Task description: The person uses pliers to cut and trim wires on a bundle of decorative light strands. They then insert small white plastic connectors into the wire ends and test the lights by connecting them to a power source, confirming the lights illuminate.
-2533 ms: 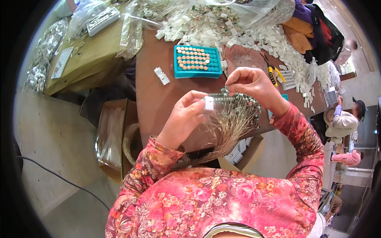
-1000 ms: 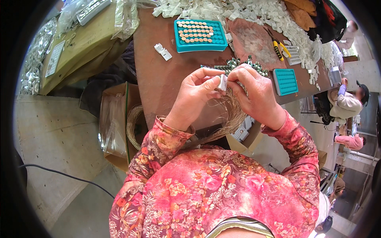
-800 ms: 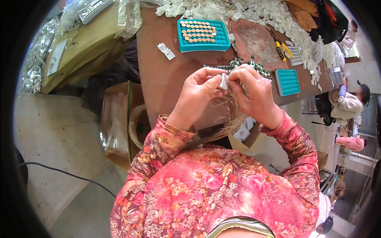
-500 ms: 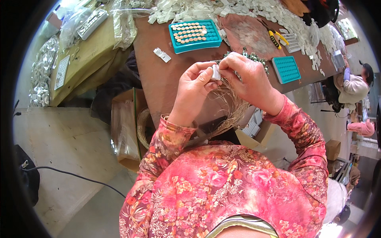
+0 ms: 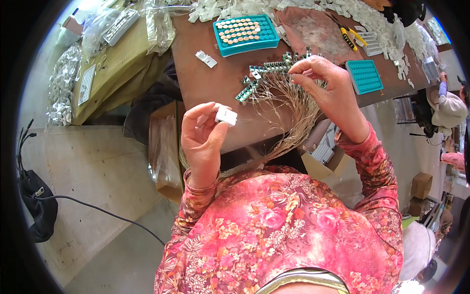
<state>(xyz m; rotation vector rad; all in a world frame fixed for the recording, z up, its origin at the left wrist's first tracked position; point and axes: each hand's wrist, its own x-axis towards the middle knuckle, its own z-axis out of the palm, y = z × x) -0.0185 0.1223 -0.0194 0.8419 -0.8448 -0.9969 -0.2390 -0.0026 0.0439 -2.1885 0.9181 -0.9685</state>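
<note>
Between the thumb and fingers of my left hand [image 5: 201, 137] is a small white plastic housing [image 5: 226, 116], held up over the table's near edge. My right hand [image 5: 330, 88] is raised to the right of it, thumb and forefinger pinched close together; whatever is between them is too small to name. Just left of those fingertips lies a cluster of small green circuit boards [image 5: 268, 70]. From the boards a bundle of thin tan wires [image 5: 301, 115] curves down over the table edge toward my lap. Another white plastic piece [image 5: 206, 59] rests by itself farther back on the brown table [image 5: 191, 81].
A teal tray [image 5: 270, 33] with rows of coppery discs stands at the back; another teal tray [image 5: 364, 77] lies right. Yellow-handled pliers [image 5: 348, 38] rest on a reddish cloth [image 5: 308, 32]. White parts [image 5: 230, 10] heap behind. Cardboard boxes [image 5: 320, 166] stand below; a person [image 5: 448, 105] sits right.
My hands have parted. The left has come down and left with the white housing; the right has shifted right, uncovering the circuit boards. The whole view has shifted slightly.
</note>
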